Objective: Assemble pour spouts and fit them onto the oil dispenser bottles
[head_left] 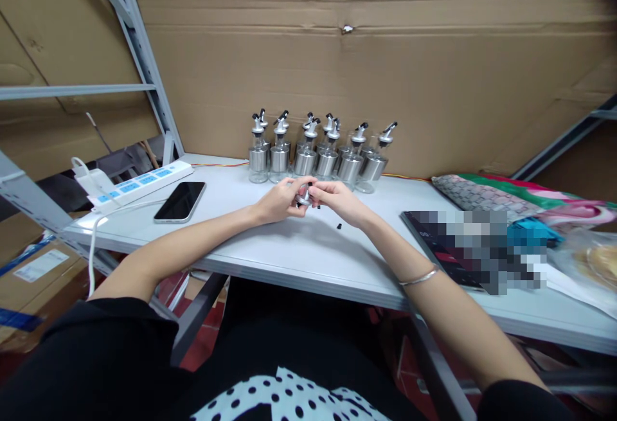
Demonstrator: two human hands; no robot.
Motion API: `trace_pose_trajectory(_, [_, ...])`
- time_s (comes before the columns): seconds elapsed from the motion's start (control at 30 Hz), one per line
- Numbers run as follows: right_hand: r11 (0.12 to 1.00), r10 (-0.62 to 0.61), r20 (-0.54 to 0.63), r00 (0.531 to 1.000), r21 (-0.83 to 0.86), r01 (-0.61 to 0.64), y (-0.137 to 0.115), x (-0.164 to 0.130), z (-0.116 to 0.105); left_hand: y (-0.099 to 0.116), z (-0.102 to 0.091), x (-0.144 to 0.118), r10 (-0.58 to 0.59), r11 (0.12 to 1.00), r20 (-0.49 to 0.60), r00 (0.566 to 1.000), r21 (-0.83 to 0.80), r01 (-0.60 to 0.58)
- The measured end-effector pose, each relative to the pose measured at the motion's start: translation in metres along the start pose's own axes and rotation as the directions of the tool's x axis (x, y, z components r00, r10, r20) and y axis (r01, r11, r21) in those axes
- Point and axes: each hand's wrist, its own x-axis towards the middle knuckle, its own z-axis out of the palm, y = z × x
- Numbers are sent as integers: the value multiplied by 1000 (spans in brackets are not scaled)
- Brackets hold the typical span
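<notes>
Left hand (280, 202) is clasping silver pourer (304, 198); right hand (341, 201) is pinching its black tip (310, 184); steady bracing is probably aiding alignment.

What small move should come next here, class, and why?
Probably the right hand should press the black part firmly against the silver fitting in the left hand: both hands meet there, and the bottles behind have black-tipped spouts.

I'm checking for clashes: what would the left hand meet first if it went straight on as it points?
Probably the right hand, whose fingertips lie just ahead of the left hand and the silver spout piece it holds; whether they already touch is unclear.
</notes>
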Motion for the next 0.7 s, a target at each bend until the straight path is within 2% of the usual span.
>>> trace_pose_trajectory(0.17, [999,-22,-5,1000,-26,22,-1,1,0,4,0,0,6,1000,17,1000,17,-6])
trace_pose_trajectory(0.3, [994,-56,-23,998,-95,54,-5,1,1,4,1,-1,4,999,35,999,-53,-2])
trace_pose_trajectory(0.37, [994,-62,-30,998,-92,59,-6,1,1,2,1,-1,-2,999,24,1000,-38,3])
trace_pose_trajectory(0.53, [1000,-14,-15,1000,6,14,-1,2,1,-1,-3,-1,67,985,2,998,158,-67])
trace_pose_trajectory(0.63, [993,-18,-24,1000,117,21,2,3,5,2,-5,1,115,972,40,993,203,-121])
trace_pose_trajectory(0.7, [984,-39,-82,996,169,52,0,4,8,4,-7,2,104,974,41,994,199,-110])
